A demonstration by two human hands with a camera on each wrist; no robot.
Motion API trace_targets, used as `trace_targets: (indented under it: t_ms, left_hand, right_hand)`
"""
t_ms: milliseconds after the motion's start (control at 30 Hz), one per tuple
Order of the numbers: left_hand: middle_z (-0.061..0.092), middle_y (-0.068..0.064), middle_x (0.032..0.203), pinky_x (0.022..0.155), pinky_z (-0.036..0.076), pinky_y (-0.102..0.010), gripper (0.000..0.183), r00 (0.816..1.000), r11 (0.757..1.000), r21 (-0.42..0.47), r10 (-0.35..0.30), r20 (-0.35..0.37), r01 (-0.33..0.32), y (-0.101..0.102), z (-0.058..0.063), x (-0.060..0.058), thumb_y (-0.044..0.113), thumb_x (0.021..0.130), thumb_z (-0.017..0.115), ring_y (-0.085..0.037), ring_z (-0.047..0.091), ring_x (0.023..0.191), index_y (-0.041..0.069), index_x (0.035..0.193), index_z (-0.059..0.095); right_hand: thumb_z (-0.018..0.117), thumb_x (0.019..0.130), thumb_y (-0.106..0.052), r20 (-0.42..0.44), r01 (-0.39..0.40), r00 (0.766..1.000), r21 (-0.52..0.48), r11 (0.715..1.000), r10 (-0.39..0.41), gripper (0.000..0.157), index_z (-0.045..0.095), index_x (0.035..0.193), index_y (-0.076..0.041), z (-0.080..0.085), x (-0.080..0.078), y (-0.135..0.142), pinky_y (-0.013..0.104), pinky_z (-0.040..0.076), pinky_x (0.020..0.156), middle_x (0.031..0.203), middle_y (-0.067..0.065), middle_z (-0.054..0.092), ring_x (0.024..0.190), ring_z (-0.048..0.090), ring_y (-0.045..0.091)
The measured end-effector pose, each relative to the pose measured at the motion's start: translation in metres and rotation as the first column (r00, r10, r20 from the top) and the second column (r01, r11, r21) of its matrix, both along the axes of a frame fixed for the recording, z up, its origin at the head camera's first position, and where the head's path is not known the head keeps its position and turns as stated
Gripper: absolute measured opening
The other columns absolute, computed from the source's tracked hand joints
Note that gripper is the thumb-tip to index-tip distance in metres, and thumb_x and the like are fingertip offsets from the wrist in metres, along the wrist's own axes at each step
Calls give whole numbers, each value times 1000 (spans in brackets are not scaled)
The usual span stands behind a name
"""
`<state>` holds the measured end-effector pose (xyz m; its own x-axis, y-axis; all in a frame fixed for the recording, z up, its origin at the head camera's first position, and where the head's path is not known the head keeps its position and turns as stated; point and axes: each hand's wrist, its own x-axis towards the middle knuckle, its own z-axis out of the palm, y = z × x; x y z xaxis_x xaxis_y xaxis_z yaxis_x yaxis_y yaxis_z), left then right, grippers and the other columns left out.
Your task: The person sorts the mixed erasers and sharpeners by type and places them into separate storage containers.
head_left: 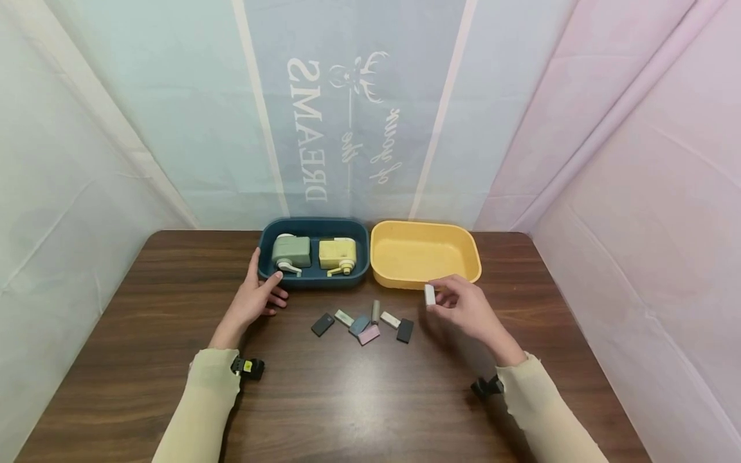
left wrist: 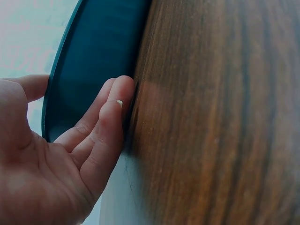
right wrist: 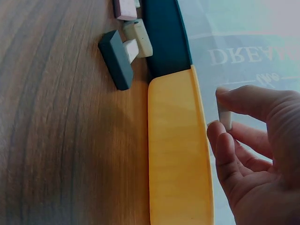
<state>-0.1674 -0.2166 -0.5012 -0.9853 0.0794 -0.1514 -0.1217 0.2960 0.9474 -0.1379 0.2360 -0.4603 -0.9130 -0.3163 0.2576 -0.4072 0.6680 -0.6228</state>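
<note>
"So, where is the white block [head_left: 429, 295]?"

"Pinched between the thumb and fingertips of the right hand [head_left: 466, 307], by the near wall of the yellow tray [head_left: 399, 281], toward that tray's right end. Whether it touches the wall, I can't tell."

"And the left hand [head_left: 257, 299]?"

"Well apart from the right one and from the block. It rests against the near left corner of the blue tray [head_left: 324, 283], its fingers loosely extended along the outer wall."

"Which way does the block point?"

"From the head its long axis stands nearly upright. From the right wrist it shows a thin edge, with its length running between thumb and fingertips."

"What else is about?"

"Seven loose pieces [head_left: 359, 325] lie at mixed angles in front of the trays, a black one at either end of the cluster. Inside the blue tray sit a green box [head_left: 296, 251] and a pale yellow box [head_left: 336, 253], each with a small arm."

"Surface and room?"

"A dark wood-grain bench [head_left: 359, 411], shiny toward the person. Behind it hangs printed cloth [head_left: 405, 38] with DREAMS set sideways, and pale cloth hangs at both sides."
</note>
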Motion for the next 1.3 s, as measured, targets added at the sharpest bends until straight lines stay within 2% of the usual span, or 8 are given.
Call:
trace_targets:
  t_ms: [367,500,700,933,1067,1300]
  left_hand:
    - [71,-20,93,60,56,-41,81,1000,1000,-15,-2,16,2,-1,5,-1,37,106,48,-31,72,77,44,155,-16]
    - [71,-20,93,59,56,-41,81,1000,1000,-18,0,19,1,-1,6,-1,37,106,48,-31,72,76,44,155,-16]
    - [71,-21,94,60,57,-41,82,1000,1000,-21,-1,27,1,-2,7,-1,41,105,49,-31,72,77,45,155,-16]
    - [71,-20,94,60,56,-40,82,1000,1000,-22,-3,26,4,-1,7,-1,43,104,49,-31,72,77,45,155,-15]
    - [71,-21,93,60,56,-41,82,1000,1000,-27,-2,26,3,-1,7,-1,42,105,49,-32,72,77,45,155,-15]
    - [72,-20,93,61,56,-41,81,1000,999,-32,2,30,-1,-2,8,-2,40,106,48,-31,72,77,45,155,-15]
  right_hand:
    - [86,78,-12,15,-11,1000,3,1000,11,44,69,119,-5,8,-18,-2,33,55,69,104,7,65,80,66,16]
    - [86,78,-12,47,-12,999,-11,1000,13,44,69,118,-6,13,-25,-3,32,55,71,104,6,64,81,66,15]
    - [87,75,-7,80,-30,996,-45,999,33,42,67,113,-2,22,-32,-7,35,56,74,100,9,63,83,67,19]
    - [88,75,-9,125,-37,991,-33,999,41,43,66,111,-2,31,-40,-9,33,56,71,100,8,64,82,67,19]
    - [88,74,-8,115,-45,992,-21,999,47,44,64,110,-3,34,-47,-10,31,56,69,102,9,63,82,68,19]
    - [88,74,-13,104,-67,992,10,998,66,46,64,112,-6,46,-57,-12,36,56,71,103,7,63,83,68,18]
